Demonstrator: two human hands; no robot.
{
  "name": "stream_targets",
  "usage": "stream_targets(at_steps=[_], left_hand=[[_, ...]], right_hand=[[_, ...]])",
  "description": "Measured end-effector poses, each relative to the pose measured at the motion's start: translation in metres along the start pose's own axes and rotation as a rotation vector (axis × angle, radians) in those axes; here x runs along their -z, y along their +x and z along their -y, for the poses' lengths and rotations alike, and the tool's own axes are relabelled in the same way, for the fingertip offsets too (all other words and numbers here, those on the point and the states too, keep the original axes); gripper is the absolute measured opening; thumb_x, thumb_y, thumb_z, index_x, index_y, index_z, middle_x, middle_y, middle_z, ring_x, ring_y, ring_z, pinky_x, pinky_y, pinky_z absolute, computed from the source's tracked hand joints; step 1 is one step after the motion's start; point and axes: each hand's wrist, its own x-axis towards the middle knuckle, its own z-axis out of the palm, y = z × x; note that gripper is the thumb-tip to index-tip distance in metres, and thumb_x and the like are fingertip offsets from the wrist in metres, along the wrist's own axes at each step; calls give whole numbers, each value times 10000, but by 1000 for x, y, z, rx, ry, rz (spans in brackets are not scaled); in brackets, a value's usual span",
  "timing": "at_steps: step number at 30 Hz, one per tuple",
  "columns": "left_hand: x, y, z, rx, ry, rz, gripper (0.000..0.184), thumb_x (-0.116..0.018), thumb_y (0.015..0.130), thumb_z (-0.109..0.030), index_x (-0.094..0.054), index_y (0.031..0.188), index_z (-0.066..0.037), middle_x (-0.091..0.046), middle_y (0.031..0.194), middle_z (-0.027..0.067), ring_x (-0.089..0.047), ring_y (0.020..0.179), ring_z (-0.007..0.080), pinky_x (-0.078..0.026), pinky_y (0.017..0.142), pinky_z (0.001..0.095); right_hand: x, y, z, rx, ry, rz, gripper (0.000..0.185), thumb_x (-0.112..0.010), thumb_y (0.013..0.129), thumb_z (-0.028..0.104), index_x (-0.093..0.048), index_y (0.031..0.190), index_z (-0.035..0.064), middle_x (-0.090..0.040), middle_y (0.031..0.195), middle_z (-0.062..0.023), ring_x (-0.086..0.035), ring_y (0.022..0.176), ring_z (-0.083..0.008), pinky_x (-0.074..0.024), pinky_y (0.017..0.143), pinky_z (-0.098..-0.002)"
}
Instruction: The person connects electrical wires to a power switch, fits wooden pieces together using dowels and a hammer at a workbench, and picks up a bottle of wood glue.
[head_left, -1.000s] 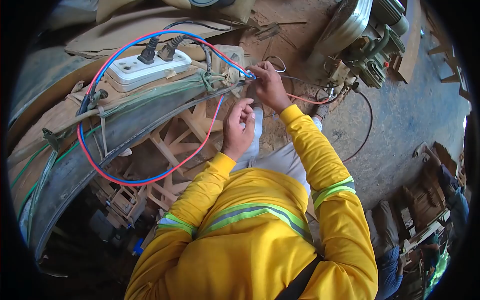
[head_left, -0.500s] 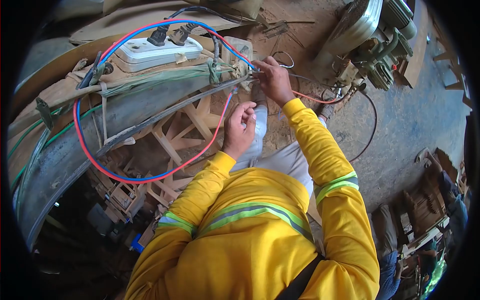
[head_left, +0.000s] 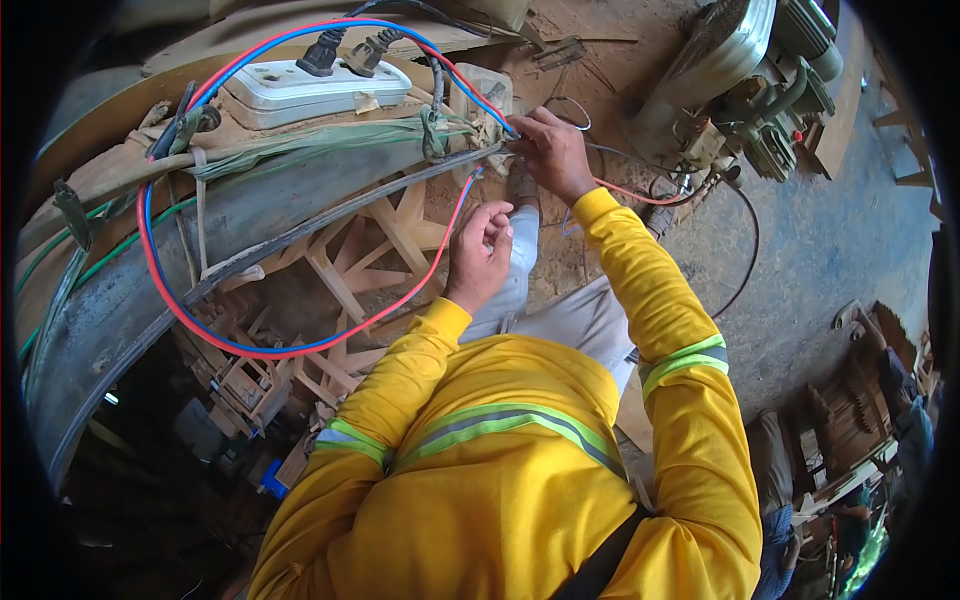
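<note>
In the head view, the right hand [head_left: 556, 158] reaches forward and has its thumb and forefinger pinched at the upper end of a red-and-blue wire [head_left: 255, 351]; the curled fingers hide the exact grip. The left hand [head_left: 480, 260] sits lower and nearer the body, its fingers loosely curled, thumb apart, with nothing visible between them.

The wire lies mostly to the left of both hands. It has no single straight axis: it bends into a wide loop, whose upper run arches over a white power strip [head_left: 262, 102] and slants down rightward into the right hand's fingertips. The lower run sweeps beneath and climbs steeply past the left hand to a loose-looking end just above those fingers, so the left hand is nearer to that end. Whether it touches the wire cannot be told.

A black plug [head_left: 320, 54] stands in the strip, and a motorised machine [head_left: 765, 115] stands beyond the right hand.
</note>
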Motion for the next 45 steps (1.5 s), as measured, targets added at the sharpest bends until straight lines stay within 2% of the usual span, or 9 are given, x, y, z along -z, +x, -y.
stream_targets(at_steps=[4, 9, 12, 21, 24, 28, 32, 41, 45], left_hand=[[-1, -1, 4, 1, 13, 15, 331, -633, 895, 47, -606, 1219, -17, -591, 950, 50, -575, 745, 112, -517, 685, 254], [5, 5, 17, 129, -60, -95, 373, -643, 915, 20, -548, 1273, -25, -578, 1003, 18, -575, 792, 68, -505, 712, 220], [12, 10, 22, 138, -40, -136, 405, -644, 911, 25, -523, 1293, -29, -573, 1020, 25, -580, 798, 70, -506, 722, 223], [18, 21, 35, 119, -30, -182, 361, -690, 853, 8, -519, 1170, -8, -628, 1019, 88, -635, 762, 141, -548, 708, 291], [17, 23, 37, 112, -33, -139, 372, -698, 848, -1, -515, 1172, -8, -636, 1020, 96, -644, 774, 152, -552, 722, 304], [21, 24, 32, 93, 8, -155, 370, -698, 852, -8, -513, 1172, -8, -637, 1001, 90, -639, 774, 154, -544, 734, 307], [24, 25, 33, 132, 20, -122, 292, -679, 871, 27, -544, 1121, -39, -606, 995, 36, -618, 795, 93, -525, 749, 256], [28, 24, 39, 137, 25, -146, 324, -698, 863, 22, -569, 1154, -33, -625, 1003, 38, -621, 803, 92, -533, 768, 261], [33, 23, 49, 108, 72, -147, 372, -705, 867, 13, -576, 1213, -30, -638, 1052, 56, -632, 837, 107, -536, 793, 270]], right_hand=[[-3, 5, -4, 139, -24, 10, 350, -759, 785, 66, -718, 1129, 115, -635, 884, -100, -670, 786, -337, -538, 682, -418], [-10, 2, 1, 110, -11, -18, 350, -737, 779, 39, -710, 1122, 107, -641, 881, -104, -667, 782, -343, -541, 684, -423], [-15, 0, 2, 65, -13, -70, 260, -766, 806, 104, -703, 1058, 110, -658, 883, -96, -680, 819, -328, -551, 710, -440], [-11, 6, 2, 129, -46, -38, 196, -762, 779, 85, -648, 937, 70, -627, 849, -121, -654, 776, -361, -534, 676, -443], [-4, 7, 2, 93, -50, 76, 199, -728, 819, 64, -676, 1010, 81, -684, 940, -119, -688, 871, -345, -552, 739, -447], [1, 9, -1, 83, 27, 89, 193, -724, 850, 81, -680, 1035, 50, -680, 957, -147, -672, 871, -386, -550, 756, -455], [4, 8, -2, 87, 39, 108, 231, -697, 874, 67, -687, 1104, 43, -702, 1040, -161, -682, 936, -384, -559, 800, -449], [9, -2, 6, -2, 47, 61, 282, -644, 895, 11, -693, 1170, 55, -713, 1080, -170, -694, 963, -373, -569, 826, -430], [20, -23, 3, 14, -17, -120, 291, -610, 907, -13, -697, 1175, 59, -709, 1057, -169, -715, 951, -337, -577, 839, -399]])
